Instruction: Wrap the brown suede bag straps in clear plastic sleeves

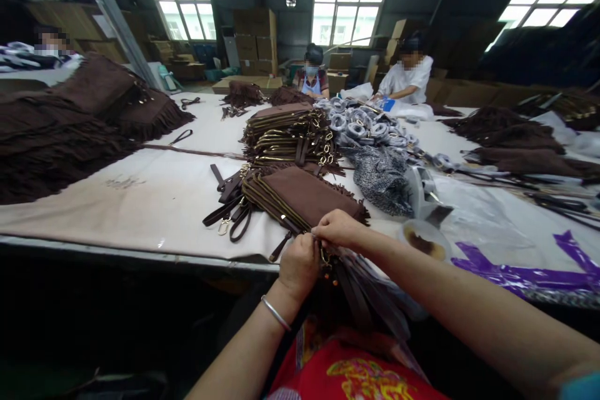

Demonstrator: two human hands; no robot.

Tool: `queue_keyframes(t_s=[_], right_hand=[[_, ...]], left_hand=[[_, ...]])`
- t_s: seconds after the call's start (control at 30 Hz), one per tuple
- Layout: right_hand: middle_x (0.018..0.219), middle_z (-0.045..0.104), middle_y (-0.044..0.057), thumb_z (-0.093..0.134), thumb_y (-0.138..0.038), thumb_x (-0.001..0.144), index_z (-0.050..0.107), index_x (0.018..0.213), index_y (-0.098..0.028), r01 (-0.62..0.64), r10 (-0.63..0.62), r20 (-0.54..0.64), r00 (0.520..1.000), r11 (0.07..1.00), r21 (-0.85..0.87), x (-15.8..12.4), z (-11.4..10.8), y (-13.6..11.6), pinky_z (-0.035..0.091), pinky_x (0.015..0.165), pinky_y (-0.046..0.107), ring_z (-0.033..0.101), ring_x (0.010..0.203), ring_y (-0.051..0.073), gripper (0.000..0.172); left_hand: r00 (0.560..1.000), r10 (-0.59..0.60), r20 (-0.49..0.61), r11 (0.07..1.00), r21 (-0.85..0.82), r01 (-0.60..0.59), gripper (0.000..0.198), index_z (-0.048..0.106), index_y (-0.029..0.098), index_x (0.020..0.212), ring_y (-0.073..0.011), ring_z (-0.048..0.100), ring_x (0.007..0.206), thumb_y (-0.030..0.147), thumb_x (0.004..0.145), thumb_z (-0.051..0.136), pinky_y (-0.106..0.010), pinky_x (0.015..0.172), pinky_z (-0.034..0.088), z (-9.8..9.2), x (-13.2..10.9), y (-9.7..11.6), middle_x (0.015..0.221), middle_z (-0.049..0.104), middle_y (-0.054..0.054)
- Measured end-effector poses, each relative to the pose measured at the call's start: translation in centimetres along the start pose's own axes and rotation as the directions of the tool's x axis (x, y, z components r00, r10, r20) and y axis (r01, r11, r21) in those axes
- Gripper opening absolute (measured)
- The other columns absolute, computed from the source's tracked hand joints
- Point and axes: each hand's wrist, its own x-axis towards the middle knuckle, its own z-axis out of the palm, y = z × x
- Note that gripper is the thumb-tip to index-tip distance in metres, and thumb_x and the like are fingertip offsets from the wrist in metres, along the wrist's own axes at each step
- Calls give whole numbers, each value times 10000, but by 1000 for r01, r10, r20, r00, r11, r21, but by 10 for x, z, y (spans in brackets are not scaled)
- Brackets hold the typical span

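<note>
My left hand (298, 264), with a silver bangle on the wrist, is closed around a brown strap (351, 294) with a gold clasp, held at the table's front edge. My right hand (338, 228) is pinched on the same strap's metal end just above the left hand. Right behind both hands lies a stack of brown suede bags (304, 195) with gold zips and fringe. Loose brown straps (232, 207) with clasps lie to the left of that stack.
A taller stack of bags (287, 134) stands farther back, with a heap of wrapped rings (363, 125) beside it. Fringed brown pieces (60, 131) cover the table's left side. A small dish (424, 240) and purple tape (520, 275) lie at right. Two people sit across the table (140, 200).
</note>
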Motion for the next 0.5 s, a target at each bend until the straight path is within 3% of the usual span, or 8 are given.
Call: queue_keyframes(t_s=[0.13, 0.27, 0.4, 0.5], right_hand=[[380, 527, -15, 641, -196, 654, 613, 477, -150, -109, 110, -7, 994, 982, -152, 11, 1, -4, 283, 367, 198, 432, 358, 83, 185], [364, 510, -18, 626, -180, 645, 612, 470, -151, -146, 143, -29, 989, 967, -209, 11, 1, -12, 276, 371, 207, 421, 358, 86, 179], [400, 549, -5, 625, -214, 685, 617, 472, -145, -105, 100, -37, 994, 973, -204, 6, 1, -8, 281, 375, 196, 437, 375, 80, 224], [477, 616, 5, 606, -240, 733, 690, 584, -138, -48, 48, 4, 999, 997, -64, -2, 1, 3, 288, 370, 184, 440, 378, 71, 199]], left_hand=[[1000, -29, -7, 1000, -5, 29, 185, 529, 180, 865, -187, 595, 640, 238, 951, 376, -300, 590, 445, 4, -5, -4, 729, 613, -66], [996, -61, -59, 998, -29, 60, 196, 513, 138, 1060, -194, 616, 673, 257, 947, 405, -304, 607, 461, 4, -7, -6, 821, 649, -97], [998, -11, 58, 1000, 6, 11, 180, 554, 158, 925, -201, 599, 681, 186, 934, 377, -310, 615, 455, -2, -3, -8, 771, 620, -79], [986, 43, 163, 999, 10, -45, 217, 574, 166, 862, -217, 593, 732, 174, 923, 365, -323, 641, 449, -10, 3, -7, 797, 620, -90]])
